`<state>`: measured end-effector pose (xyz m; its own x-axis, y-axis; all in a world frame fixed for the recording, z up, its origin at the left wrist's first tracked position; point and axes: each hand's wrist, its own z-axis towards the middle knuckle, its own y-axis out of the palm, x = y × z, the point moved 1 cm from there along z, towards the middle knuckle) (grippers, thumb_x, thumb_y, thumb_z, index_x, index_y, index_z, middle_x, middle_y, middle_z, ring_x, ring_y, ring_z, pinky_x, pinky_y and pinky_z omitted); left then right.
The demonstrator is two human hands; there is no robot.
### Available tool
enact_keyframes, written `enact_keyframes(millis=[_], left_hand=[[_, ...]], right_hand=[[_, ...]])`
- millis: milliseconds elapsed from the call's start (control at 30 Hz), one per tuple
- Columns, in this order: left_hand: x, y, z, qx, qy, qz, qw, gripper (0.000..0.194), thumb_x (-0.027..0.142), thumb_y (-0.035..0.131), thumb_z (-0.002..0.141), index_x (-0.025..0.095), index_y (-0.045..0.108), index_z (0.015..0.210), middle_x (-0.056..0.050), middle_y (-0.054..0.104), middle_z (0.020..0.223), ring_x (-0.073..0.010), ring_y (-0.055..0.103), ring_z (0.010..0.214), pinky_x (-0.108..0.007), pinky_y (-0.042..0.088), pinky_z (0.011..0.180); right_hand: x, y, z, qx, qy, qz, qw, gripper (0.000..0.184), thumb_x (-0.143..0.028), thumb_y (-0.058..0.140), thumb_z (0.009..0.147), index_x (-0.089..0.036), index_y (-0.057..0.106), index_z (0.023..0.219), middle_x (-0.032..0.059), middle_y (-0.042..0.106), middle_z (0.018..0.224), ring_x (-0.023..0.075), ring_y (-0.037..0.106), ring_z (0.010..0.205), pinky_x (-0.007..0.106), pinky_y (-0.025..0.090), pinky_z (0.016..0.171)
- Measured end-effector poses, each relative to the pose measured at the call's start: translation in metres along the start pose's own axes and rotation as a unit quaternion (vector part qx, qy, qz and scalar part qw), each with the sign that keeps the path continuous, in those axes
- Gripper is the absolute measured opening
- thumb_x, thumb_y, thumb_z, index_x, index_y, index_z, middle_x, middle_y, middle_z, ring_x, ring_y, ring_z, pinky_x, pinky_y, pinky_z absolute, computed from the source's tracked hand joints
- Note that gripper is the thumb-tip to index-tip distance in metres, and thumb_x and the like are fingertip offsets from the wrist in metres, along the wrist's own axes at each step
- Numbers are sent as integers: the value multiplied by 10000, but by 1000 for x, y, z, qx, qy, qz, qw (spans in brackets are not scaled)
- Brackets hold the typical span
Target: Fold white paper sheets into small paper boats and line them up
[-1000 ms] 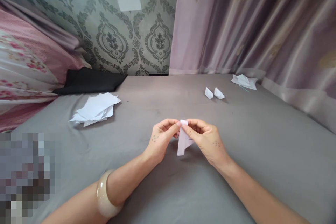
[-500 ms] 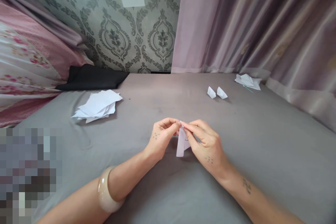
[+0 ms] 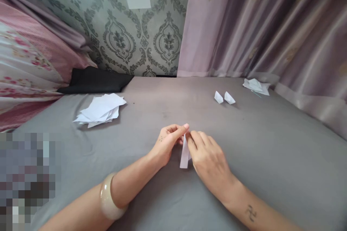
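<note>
A narrow folded strip of white paper [image 3: 184, 154] stands between my two hands on the grey bed sheet [image 3: 271, 158]. My left hand [image 3: 168, 142] pinches the paper's top with thumb and forefinger. My right hand [image 3: 208, 158] is turned palm down, its fingers pressed against the paper's right side and covering part of it. A pale bangle [image 3: 107, 196] sits on my left wrist.
A loose pile of white paper sheets [image 3: 100, 110] lies at the left. Two small folded paper pieces [image 3: 224, 97] sit at the far right, with more crumpled paper [image 3: 256, 86] by the pink curtain [image 3: 257, 25]. A black cloth [image 3: 94, 80] and floral bedding [image 3: 29, 65] lie at the far left.
My right hand has rolled over palm down and lowered onto the paper. The paper has folded narrower. The left hand keeps its pinch.
</note>
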<state>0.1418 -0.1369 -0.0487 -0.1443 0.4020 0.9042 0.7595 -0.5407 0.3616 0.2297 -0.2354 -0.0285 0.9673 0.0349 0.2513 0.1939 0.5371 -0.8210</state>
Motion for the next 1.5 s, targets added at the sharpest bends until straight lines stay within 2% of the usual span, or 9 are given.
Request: enact_keyframes(millis=[133, 300, 400, 533, 700, 867, 1067, 1200, 1500], left_hand=[[-3, 0, 1, 0, -20, 3, 1000, 331, 395, 731, 701, 144, 540, 600, 29, 501, 536, -76, 449, 516, -216, 334, 535], [1, 0, 2, -31, -11, -20, 999, 305, 423, 677, 759, 119, 655, 778, -28, 608, 687, -109, 550, 646, -237, 411, 641], [5, 1, 1, -52, -3, -38, 998, 267, 309, 691, 747, 121, 661, 933, -45, 643, 776, -130, 583, 718, -267, 442, 708], [6, 1, 0, -80, 29, -18, 996, 291, 165, 697, 710, 132, 633, 992, -38, 666, 820, -113, 586, 724, -263, 446, 731], [4, 0, 0, -82, 53, 9, 995, 310, 163, 695, 720, 126, 594, 1011, -37, 684, 807, -114, 605, 706, -259, 456, 711], [1, 2, 0, -95, 88, 45, 991, 299, 235, 673, 773, 121, 561, 1027, -68, 701, 850, -140, 630, 763, -257, 459, 708], [-2, 1, -1, -119, 129, 91, 980, 282, 285, 611, 843, 134, 552, 1073, -80, 701, 906, -147, 631, 824, -241, 451, 700], [-1, 2, -3, -121, 118, 82, 982, 287, 294, 621, 836, 139, 559, 1070, -70, 698, 887, -148, 637, 800, -251, 464, 699], [1, 5, -5, -119, 101, 57, 986, 264, 258, 618, 819, 136, 559, 1047, -82, 698, 913, -165, 650, 830, -293, 484, 762]], right_hand=[[-7, 2, 1, -4, -13, 12, 1000, 290, -15, 475, 823, -73, 665, 1035, 96, 622, 826, 207, 540, 722, 340, 473, 595], [10, 6, -2, -15, 50, 127, 990, 353, -52, 443, 845, -124, 633, 1134, 101, 617, 932, 218, 561, 824, 343, 501, 669], [24, 8, -5, -1, 110, 232, 967, 433, -40, 404, 842, -178, 606, 1199, 87, 598, 986, 203, 565, 892, 319, 511, 705], [31, 7, -7, -6, 141, 332, 933, 450, -50, 359, 854, -209, 614, 1189, 79, 583, 1030, 186, 564, 933, 327, 506, 773], [31, 5, -4, 10, 193, 410, 891, 381, -92, 423, 851, -203, 601, 1169, 58, 594, 1035, 156, 585, 908, 294, 504, 791], [31, 12, -3, 18, 228, 418, 879, 312, -172, 578, 810, -214, 598, 1119, 40, 611, 978, 158, 602, 847, 288, 511, 761], [32, 15, -1, 27, 242, 428, 870, 138, -212, 567, 848, -213, 659, 950, 27, 628, 891, 131, 606, 748, 258, 509, 684], [33, 10, -1, 38, 245, 433, 867, 168, -203, 508, 881, -201, 673, 911, 31, 642, 874, 129, 615, 771, 249, 504, 693], [32, 10, -2, 11, 227, 427, 875, 214, -180, 513, 835, -189, 645, 1004, 42, 626, 920, 137, 599, 765, 275, 512, 710]])
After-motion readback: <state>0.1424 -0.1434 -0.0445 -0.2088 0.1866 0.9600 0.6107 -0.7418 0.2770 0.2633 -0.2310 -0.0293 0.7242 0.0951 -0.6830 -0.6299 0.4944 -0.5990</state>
